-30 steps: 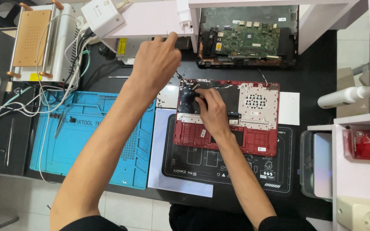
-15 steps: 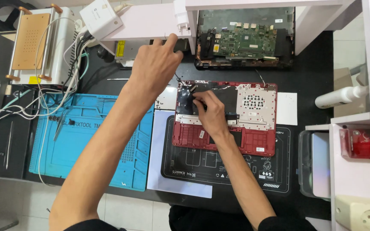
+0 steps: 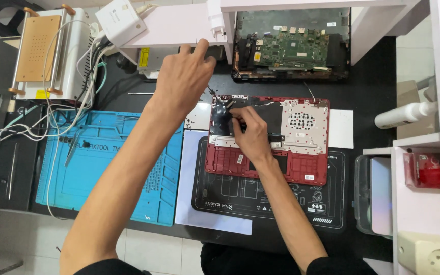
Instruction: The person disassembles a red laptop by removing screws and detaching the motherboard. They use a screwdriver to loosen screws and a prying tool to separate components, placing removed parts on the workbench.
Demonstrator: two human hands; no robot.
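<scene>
The right hand (image 3: pixel 250 135) has its fingertips pinched on a small part too small to make out, inside the red laptop base (image 3: pixel 268 140), at the dark patch near the base's upper left corner. The base lies open side up on the black mat (image 3: pixel 266 196), its long axis running left to right along the bench. The left hand (image 3: pixel 182 81) hovers with loosely spread, empty fingers near the pink shelf (image 3: pixel 179 25), above the blue mat (image 3: pixel 113 168)
</scene>
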